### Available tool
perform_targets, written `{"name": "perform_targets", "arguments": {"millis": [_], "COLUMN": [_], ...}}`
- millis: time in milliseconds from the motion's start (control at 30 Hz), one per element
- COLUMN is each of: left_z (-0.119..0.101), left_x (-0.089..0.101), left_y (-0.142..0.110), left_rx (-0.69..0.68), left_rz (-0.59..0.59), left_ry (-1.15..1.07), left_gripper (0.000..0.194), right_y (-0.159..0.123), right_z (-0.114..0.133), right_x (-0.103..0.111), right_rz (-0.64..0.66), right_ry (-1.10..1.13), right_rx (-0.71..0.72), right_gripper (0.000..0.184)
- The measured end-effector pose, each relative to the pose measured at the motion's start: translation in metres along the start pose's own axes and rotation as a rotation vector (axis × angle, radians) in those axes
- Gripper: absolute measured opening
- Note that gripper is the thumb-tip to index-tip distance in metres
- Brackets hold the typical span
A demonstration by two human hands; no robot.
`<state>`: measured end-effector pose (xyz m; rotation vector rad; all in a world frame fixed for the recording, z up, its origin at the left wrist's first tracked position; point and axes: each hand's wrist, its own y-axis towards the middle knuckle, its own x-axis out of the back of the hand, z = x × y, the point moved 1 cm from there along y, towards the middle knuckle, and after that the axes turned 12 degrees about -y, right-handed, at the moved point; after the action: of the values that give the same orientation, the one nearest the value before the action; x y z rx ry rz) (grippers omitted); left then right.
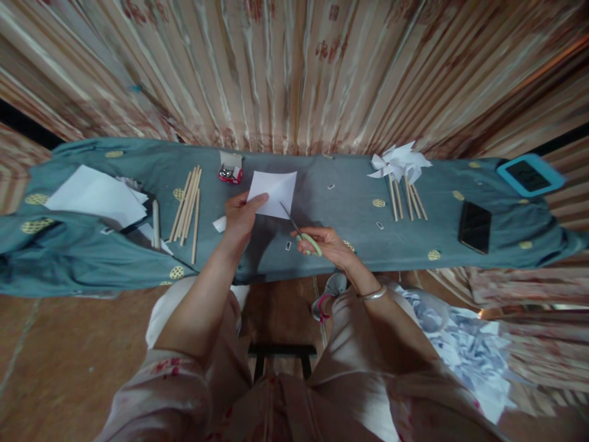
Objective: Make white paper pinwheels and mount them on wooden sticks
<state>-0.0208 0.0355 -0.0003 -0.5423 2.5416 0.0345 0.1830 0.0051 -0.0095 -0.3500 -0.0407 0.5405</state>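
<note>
My left hand point(242, 216) grips a square sheet of white paper point(276, 184) at its left edge, thumb on top, above the cloth-covered table. Faint crease lines run across the sheet. In my right hand point(326, 244) is a pair of scissors point(309, 244) with light green handles, fingers in the loops. The blades point up and left and reach over the paper's lower right part. Whether they are cutting into it I cannot tell. A small red and white box point(230, 169) with shiny metal bits inside stands just beyond my left hand.
Wooden sticks point(186, 209) and white paper sheets point(99, 196) lie to the left. Several paper pinwheels on sticks point(400, 164) rest at right, with a dark phone point(475, 227) and a blue-framed device point(531, 175) farther right. Below, a pile of paper pinwheels point(473, 350) sits beside my leg.
</note>
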Motion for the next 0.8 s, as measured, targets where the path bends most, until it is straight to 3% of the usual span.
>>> {"name": "perform_targets", "arguments": {"millis": [467,800], "left_z": [-0.0020,0.0025], "left_x": [-0.0034,-0.0018], "left_y": [-0.0017,-0.0030], "left_rx": [0.049,0.057], "left_rz": [-0.052,-0.005], "left_ry": [-0.020,0.010], "left_gripper": [0.025,0.026], "right_y": [-0.0016,0.0016], "right_z": [0.0004,-0.0024], "right_x": [-0.0013,0.0001], "right_rz": [-0.044,-0.053], "right_ry": [0.002,0.039], "right_rx": [-0.047,-0.064], "right_gripper": [0.047,0.049]}}
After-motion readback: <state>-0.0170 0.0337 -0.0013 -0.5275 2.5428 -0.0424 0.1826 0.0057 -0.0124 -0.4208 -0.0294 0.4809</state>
